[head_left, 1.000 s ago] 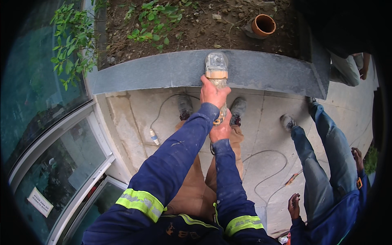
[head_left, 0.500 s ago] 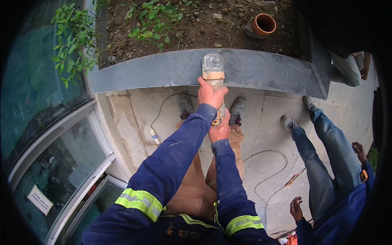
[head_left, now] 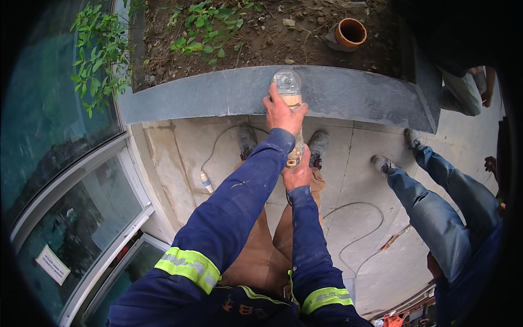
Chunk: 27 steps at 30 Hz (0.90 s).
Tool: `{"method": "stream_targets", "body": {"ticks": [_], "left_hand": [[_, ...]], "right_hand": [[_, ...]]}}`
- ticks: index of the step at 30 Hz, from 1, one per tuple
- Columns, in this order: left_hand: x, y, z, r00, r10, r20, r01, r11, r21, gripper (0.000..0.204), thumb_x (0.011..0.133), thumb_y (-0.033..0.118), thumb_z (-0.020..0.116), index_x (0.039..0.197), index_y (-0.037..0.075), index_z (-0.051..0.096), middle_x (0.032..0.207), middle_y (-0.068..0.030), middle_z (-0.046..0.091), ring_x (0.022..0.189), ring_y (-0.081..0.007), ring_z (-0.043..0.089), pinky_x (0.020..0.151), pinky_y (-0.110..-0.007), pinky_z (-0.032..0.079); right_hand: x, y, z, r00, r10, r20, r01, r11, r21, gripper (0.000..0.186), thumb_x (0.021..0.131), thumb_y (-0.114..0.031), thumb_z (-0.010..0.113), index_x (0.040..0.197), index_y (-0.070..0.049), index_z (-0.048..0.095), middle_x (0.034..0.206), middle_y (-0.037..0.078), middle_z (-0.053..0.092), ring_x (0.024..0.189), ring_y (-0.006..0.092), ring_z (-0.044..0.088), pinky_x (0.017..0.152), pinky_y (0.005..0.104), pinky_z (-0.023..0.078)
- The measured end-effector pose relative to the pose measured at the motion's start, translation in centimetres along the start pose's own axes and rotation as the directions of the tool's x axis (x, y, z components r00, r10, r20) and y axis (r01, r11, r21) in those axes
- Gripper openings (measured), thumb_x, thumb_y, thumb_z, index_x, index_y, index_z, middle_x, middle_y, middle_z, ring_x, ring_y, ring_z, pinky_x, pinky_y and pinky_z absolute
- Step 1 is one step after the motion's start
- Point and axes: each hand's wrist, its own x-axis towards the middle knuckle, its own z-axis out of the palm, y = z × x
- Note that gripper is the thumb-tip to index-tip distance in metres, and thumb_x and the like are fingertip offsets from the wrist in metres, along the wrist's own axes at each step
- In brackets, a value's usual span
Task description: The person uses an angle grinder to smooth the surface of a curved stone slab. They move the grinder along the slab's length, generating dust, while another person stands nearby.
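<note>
Both my hands hold a dusty angle grinder point(head_left: 287, 83) whose head lies on the grey stone coping point(head_left: 190, 94) of a planter. My left hand point(head_left: 284, 115) is wrapped round the front of its body, close behind the head. Farther back, nearer to me, my right hand point(head_left: 297, 173) grips the rear end, beside an orange-yellow part. The disc is mostly hidden under the head. A pale dusty patch shows on the stone around it.
A terracotta pot point(head_left: 350, 34) stands in the planter soil beyond the coping. Cables point(head_left: 376, 210) trail over the paved floor, with a blue and white connector point(head_left: 206, 182) at left. A co-worker's legs point(head_left: 430, 207) are at right, another person point(head_left: 463, 95) behind. Glass panels point(head_left: 71, 218) line the left.
The grinder has shifted slightly to the right along the coping, with both hands on it. The co-worker at right has leaned or stepped away, and their near hand has mostly dropped from sight.
</note>
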Motion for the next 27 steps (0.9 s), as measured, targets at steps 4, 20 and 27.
{"method": "stream_targets", "body": {"ticks": [4, 20, 27], "left_hand": [[-1.8, -1.3, 0.5, 0.999, 0.03, -0.027, -0.029, 0.999, 0.044, 0.096, 0.069, 0.026, 0.079, 0.145, 0.01, 0.023, 0.128, -0.0256, 0.039, 0.11, -0.0445, 0.054, 0.094, -0.048, 0.046], [-0.1, 0.8, 1.1, 1.0, 0.006, -0.018, -0.005, 0.998, 0.055, 0.096, 0.068, 0.028, 0.079, 0.145, 0.01, 0.024, 0.126, -0.0253, 0.04, 0.108, -0.0449, 0.054, 0.093, -0.048, 0.047], [-1.7, -1.0, 0.9, 0.999, 0.027, -0.02, -0.025, 0.996, 0.089, 0.096, 0.069, 0.025, 0.078, 0.146, 0.012, 0.023, 0.124, -0.0234, 0.04, 0.105, -0.0446, 0.056, 0.09, -0.049, 0.049]], "right_hand": [[-1.3, 1.4, -0.7, 1.0, 0.005, 0.022, -0.004, 0.999, -0.035, 0.084, 0.066, -0.003, 0.069, 0.141, -0.008, 0.03, 0.109, 0.024, 0.065, 0.101, 0.0422, 0.064, 0.086, 0.0446, 0.051], [0.8, -0.8, -1.5, 0.999, 0.042, 0.014, -0.04, 0.996, -0.079, 0.081, 0.068, -0.003, 0.068, 0.139, -0.011, 0.031, 0.105, 0.025, 0.066, 0.101, 0.0445, 0.063, 0.085, 0.0466, 0.051], [-1.0, 1.2, -1.2, 1.0, 0.012, 0.022, -0.011, 0.999, -0.047, 0.082, 0.068, -0.002, 0.067, 0.14, -0.01, 0.03, 0.109, 0.025, 0.065, 0.102, 0.0441, 0.063, 0.086, 0.0458, 0.051]]}}
